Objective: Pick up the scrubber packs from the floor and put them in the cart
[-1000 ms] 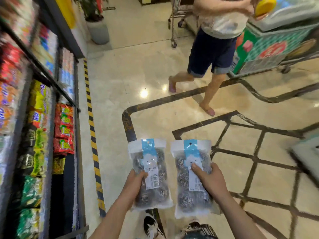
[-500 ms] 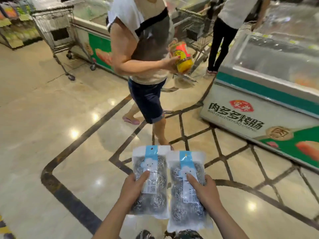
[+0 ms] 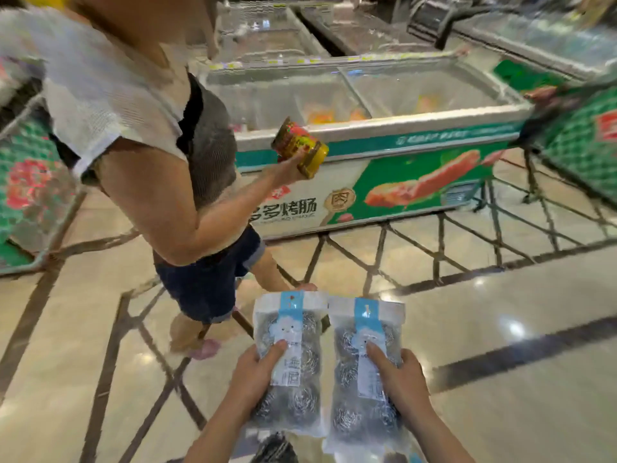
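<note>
Left hand (image 3: pixel 255 374): gripped the left scrubber pack (image 3: pixel 289 362) from its left edge, thumb laid across the front label, the other fingers hidden behind the bag.
Right hand (image 3: pixel 400 379): gripped the right scrubber pack (image 3: pixel 364 372) from its right edge, thumb across the front, the remaining fingers out of sight behind.
Scrubber packs: two clear bags of steel-wool balls, each with a blue-and-white header strip; held upright side by side in the air above the floor (image 3: pixel 500 329), their inner edges touching or nearly so.
Floor: glossy beige tile with dark inlaid bands and a diamond lattice.
Passer-by (image 3: pixel 140 155): stood just beyond the packs to the left, in a pale top and dark shorts, with pink footwear.
Jar (image 3: pixel 300 147): yellow-lidded, red-labelled, tilted, held in the passer-by's hand.
Chest freezer (image 3: pixel 384 168): behind the passer-by, glass-topped, green-and-white front with a sausage picture and printed characters.
Cart: a blurred wire frame at the far left edge (image 3: pixel 50 228); whether it was the target cart could not be told.
</note>
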The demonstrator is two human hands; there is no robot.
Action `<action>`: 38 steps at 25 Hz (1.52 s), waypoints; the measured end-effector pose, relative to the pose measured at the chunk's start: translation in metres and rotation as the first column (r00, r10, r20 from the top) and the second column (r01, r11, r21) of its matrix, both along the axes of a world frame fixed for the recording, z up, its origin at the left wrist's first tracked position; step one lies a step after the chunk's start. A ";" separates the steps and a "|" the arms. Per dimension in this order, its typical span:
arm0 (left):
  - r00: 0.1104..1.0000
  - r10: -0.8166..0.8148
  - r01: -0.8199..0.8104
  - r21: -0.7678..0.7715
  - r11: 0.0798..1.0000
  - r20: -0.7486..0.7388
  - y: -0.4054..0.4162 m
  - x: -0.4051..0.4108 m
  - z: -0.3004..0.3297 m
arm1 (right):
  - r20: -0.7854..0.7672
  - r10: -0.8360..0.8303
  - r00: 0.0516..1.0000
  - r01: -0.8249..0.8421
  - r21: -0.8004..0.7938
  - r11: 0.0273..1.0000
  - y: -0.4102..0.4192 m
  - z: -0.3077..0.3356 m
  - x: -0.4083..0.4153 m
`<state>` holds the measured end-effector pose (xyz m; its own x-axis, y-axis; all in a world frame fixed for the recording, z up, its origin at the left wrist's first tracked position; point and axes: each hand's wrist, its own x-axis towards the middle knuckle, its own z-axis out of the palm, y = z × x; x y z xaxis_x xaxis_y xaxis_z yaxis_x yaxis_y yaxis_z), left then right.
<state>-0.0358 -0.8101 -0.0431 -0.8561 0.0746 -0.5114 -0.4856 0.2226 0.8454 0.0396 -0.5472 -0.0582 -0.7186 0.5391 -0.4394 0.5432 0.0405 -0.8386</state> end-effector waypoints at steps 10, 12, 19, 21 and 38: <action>0.783 -0.616 0.619 -0.013 0.785 0.091 0.212 -0.124 -0.002 | 0.051 -0.623 0.781 0.623 0.017 0.782 0.115 -0.014 0.023; 0.677 -0.731 0.736 -0.051 0.676 0.084 0.260 -0.143 0.002 | 0.045 -0.720 0.692 0.720 0.031 0.694 0.131 -0.013 0.020; 0.430 -0.902 0.897 -0.133 0.421 0.046 0.398 -0.194 -0.031 | 0.041 -0.919 0.391 0.919 0.033 0.392 0.183 -0.006 0.021; 0.376 -0.926 0.923 -0.101 0.370 0.040 0.438 -0.196 -0.025 | 0.036 -0.948 0.316 0.948 0.023 0.317 0.200 -0.004 0.024; 0.060 -0.998 0.997 -0.058 0.060 0.009 0.817 -0.125 0.011 | -0.009 -0.998 0.070 0.997 -0.010 0.070 0.509 0.013 0.072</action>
<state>-0.1608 0.0068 -0.0319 -0.0063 0.8528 -0.5222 0.2408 0.5081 0.8269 0.1113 -0.0383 -0.0456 0.4827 0.7580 -0.4386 0.0693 -0.5323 -0.8437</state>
